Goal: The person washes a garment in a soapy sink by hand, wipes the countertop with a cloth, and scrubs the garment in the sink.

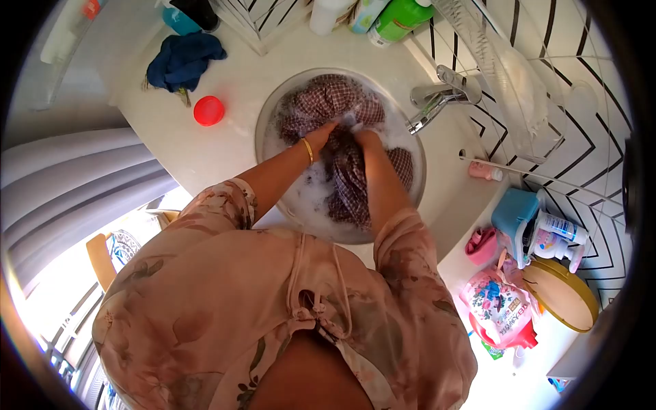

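Observation:
A dark checked cloth garment (348,174) lies bunched and wet in the round sink (262,130), among white suds (307,198). Near the middle of the basin, my left hand (321,135), with a gold bangle at its wrist, grips a fold of this fabric. Close beside it on the right, my right hand (370,141) is closed on the same garment. Suds and cloth hide most of the fingertips. Between the hands is a small pale bluish patch that I cannot make out.
A chrome faucet (437,109) reaches over the sink's right rim. On the counter's left are a red lid (208,111) and a dark blue cloth (184,61). A green bottle (402,20) stands at the back. Right are a pink bottle (484,171) and a detergent bag (499,304).

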Action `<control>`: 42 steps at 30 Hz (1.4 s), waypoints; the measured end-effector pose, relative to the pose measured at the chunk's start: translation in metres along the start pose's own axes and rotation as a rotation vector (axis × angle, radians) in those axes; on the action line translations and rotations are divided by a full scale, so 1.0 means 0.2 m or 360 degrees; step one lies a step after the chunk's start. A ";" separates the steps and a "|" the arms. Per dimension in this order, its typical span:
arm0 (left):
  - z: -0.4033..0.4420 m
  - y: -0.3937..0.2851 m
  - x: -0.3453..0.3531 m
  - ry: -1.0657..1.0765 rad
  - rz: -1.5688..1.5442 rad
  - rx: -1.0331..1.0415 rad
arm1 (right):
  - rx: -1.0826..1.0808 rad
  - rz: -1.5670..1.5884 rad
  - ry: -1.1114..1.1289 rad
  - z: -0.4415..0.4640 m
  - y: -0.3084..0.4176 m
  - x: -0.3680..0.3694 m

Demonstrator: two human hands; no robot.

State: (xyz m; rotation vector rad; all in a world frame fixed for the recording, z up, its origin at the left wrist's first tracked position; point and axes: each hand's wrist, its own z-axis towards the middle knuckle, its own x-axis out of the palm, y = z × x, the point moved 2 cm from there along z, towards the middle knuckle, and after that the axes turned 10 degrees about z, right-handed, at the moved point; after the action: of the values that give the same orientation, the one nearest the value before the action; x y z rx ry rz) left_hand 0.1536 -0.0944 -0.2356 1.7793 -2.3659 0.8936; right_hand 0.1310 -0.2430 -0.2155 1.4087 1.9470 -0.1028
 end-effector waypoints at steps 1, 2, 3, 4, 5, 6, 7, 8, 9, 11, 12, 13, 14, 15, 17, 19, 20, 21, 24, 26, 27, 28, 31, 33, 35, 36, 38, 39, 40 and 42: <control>-0.03 -0.04 0.01 0.0016 -0.0003 -0.0024 | 0.0000 0.0151 0.0078 0.05 0.03 -0.02; -0.07 -0.06 0.02 0.0054 -0.0090 0.0024 | 0.0045 0.0687 0.0001 0.05 0.00 -0.05; -0.12 -0.08 0.02 0.0097 -0.0180 0.0072 | 0.0089 0.1218 -0.0079 0.05 -0.03 -0.06; -0.20 -0.13 0.05 0.0146 -0.0276 0.0117 | -0.0306 0.1210 -0.0340 0.02 -0.06 -0.05; -0.22 -0.14 0.06 0.0261 -0.0440 0.0100 | -0.0527 0.1110 -0.0325 -0.22 0.02 -0.11; -0.24 -0.15 0.06 0.0373 -0.0605 0.0082 | -0.0745 0.1005 -0.0302 -0.50 0.14 -0.17; -0.24 -0.16 0.06 0.0478 -0.0772 0.0061 | -0.1228 0.0626 -0.0773 -0.68 0.18 -0.12; -0.20 -0.15 0.05 0.0605 -0.0883 -0.0014 | -0.1690 0.0212 -0.1235 -0.82 0.23 -0.05; -0.22 -0.14 0.05 0.0546 -0.0819 0.0017 | -0.1601 0.0125 -0.1150 -0.90 0.27 0.03; -0.27 -0.14 0.05 0.0430 -0.0673 0.0091 | -0.1425 -0.0032 -0.0996 -1.01 0.35 0.13; -0.31 -0.13 0.06 0.0370 -0.0603 0.0131 | -0.1205 0.0100 -0.0978 -0.94 0.34 0.11; -0.34 -0.13 0.05 0.0308 -0.0529 0.0171 | -0.0985 0.0236 -0.0955 -0.79 0.32 0.07; -0.36 -0.14 0.05 0.0248 -0.0455 0.0211 | -0.0763 0.0368 -0.0927 -0.63 0.29 0.02; -0.39 -0.13 0.05 0.0190 -0.0388 0.0240 | -0.0637 0.0683 -0.0715 -0.50 0.22 -0.04; -0.42 -0.16 0.05 0.0152 -0.0355 0.0277 | -0.0625 0.1122 -0.0532 -0.35 0.13 -0.06; -0.45 -0.18 0.05 0.0191 -0.0426 0.0283 | -0.0829 0.1360 -0.0571 -0.33 0.05 -0.03; -0.46 -0.18 0.06 0.0283 -0.0508 0.0275 | -0.1052 0.0937 -0.0367 -0.60 0.17 -0.12; -0.46 -0.18 0.04 0.0687 -0.0658 0.0174 | -0.1290 0.0540 -0.0739 -0.77 0.21 -0.08; -0.45 -0.16 -0.01 0.1087 -0.0179 0.0265 | -0.1605 -0.0066 -0.1100 -1.02 0.30 0.08; -0.44 -0.13 0.03 0.0189 0.1143 0.0897 | -0.1158 -0.0164 -0.1110 -0.82 0.24 0.08; -0.45 -0.11 0.06 0.0047 0.1316 0.1105 | -0.1183 -0.0073 -0.1141 -0.66 0.17 -0.02; -0.46 -0.09 0.10 -0.0131 0.1490 0.1300 | -0.0807 0.0199 -0.0712 -0.50 0.09 -0.17; -0.42 -0.10 0.17 0.0243 0.0669 0.1370 | -0.0129 0.1585 0.0041 -0.27 -0.05 -0.24; -0.30 -0.07 0.13 0.0270 0.0300 0.0993 | -0.0118 0.1825 -0.0076 -0.28 -0.08 -0.24; -0.01 0.00 0.02 0.0118 0.0123 0.0324 | -0.0196 0.0994 -0.0503 -0.33 -0.06 -0.12; -0.10 -0.05 0.05 -0.0134 0.0082 -0.0041 | -0.0240 0.0575 -0.0693 -0.36 -0.02 -0.04; -0.01 0.00 0.01 -0.0146 0.0247 -0.0002 | -0.0222 0.0167 -0.0683 -0.36 0.07 -0.04; 0.02 0.03 -0.01 -0.0149 0.0337 0.0017 | -0.0243 0.0119 -0.0468 -0.22 0.04 -0.01; -0.21 -0.09 0.08 -0.0334 0.0433 -0.0115 | -0.0272 0.0070 -0.0264 0.02 -0.03 0.03; -0.14 -0.09 0.06 -0.0111 0.0210 0.0118 | -0.0401 -0.0047 0.0074 0.20 -0.05 -0.01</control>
State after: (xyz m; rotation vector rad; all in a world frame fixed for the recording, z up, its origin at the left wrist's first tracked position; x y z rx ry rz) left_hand 0.1569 -0.0952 -0.2004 1.7239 -2.5522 0.9613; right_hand 0.1424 -0.2670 -0.2462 1.2264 1.9420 0.1575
